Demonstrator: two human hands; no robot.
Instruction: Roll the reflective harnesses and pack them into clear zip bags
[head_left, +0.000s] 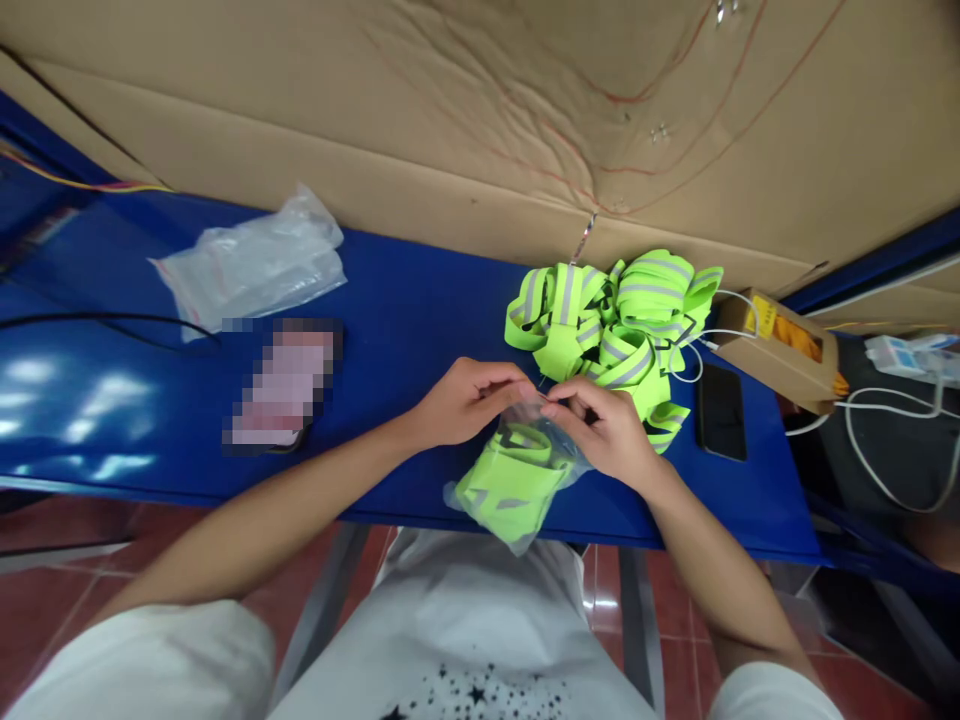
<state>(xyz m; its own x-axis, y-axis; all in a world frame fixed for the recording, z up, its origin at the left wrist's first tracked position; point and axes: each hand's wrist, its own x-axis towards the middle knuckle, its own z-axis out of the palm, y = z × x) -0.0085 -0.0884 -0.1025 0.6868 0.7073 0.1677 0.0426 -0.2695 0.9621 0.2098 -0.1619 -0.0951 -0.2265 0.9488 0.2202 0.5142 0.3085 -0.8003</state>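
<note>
A clear plastic bag (517,535) hangs near the table's front edge with a folded neon-yellow reflective strap (506,480) inside it. My left hand (472,400) pinches the bag's top edge between thumb and fingers. On the other side of the opening, my right hand (607,430) grips the same edge, its fingertips close to the left ones. Just behind the hands lies a heap of neon-yellow reflective straps (637,300) with grey stripes, some rolled up. Part of the bag's top is hidden by my fingers.
Flat plastic bags (255,265) lie at the back left of the blue table (420,300). A phone with a blurred screen (285,385) is in front of them. To the right are a dark phone (721,410), a cardboard box (780,345) and white cables (855,425). Cardboard (375,130) lines the back.
</note>
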